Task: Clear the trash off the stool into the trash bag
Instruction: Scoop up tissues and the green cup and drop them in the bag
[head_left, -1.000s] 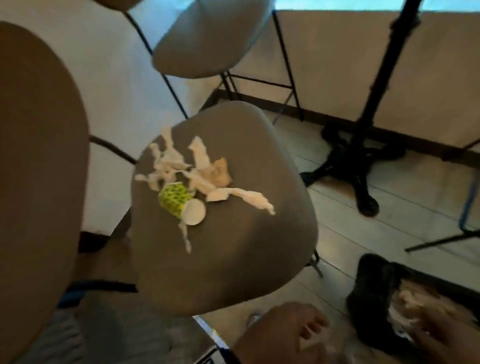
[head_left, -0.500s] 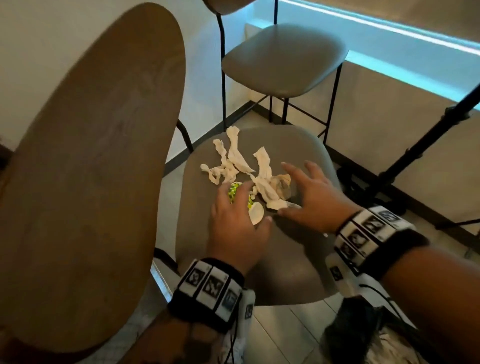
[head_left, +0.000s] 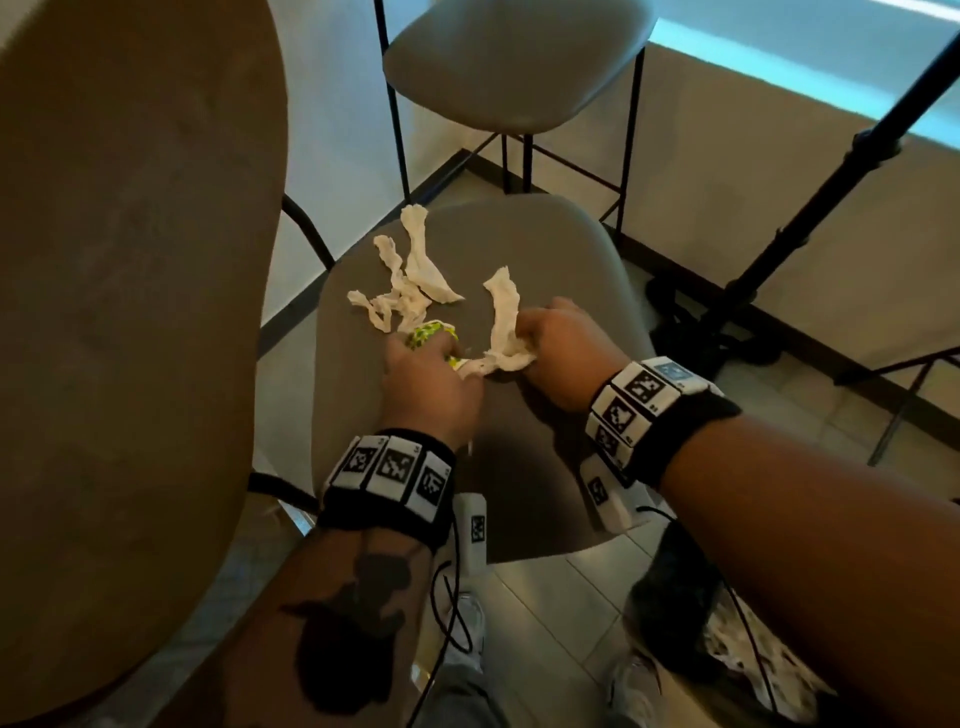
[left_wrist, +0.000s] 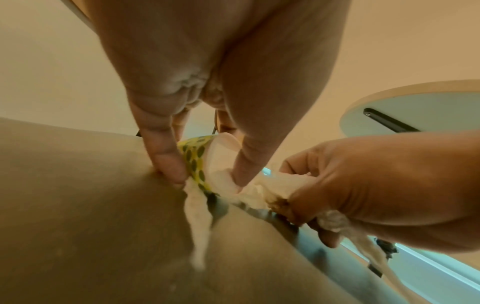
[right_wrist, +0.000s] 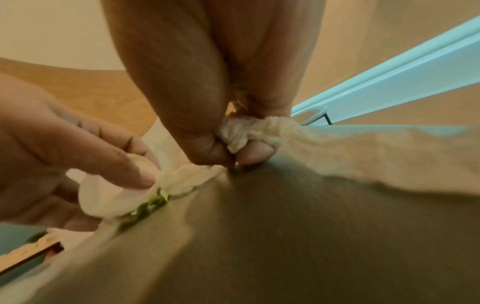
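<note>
On the grey stool seat lie twisted white tissue strips and a small paper cup with green dots on its side. My left hand grips the cup between thumb and fingers, along with a bit of tissue. My right hand is curled round a bunch of white tissue, pinched tight against the seat in the right wrist view. The black trash bag stands on the floor at the lower right, partly hidden by my right forearm.
A large brown round tabletop fills the left. A second grey stool stands behind. A black stand with a heavy base is at the right on the tiled floor.
Both hands came up from near the bag to the stool. Half a second ago they lay open over the trash; now the left has closed on the cup, the right on tissue.
</note>
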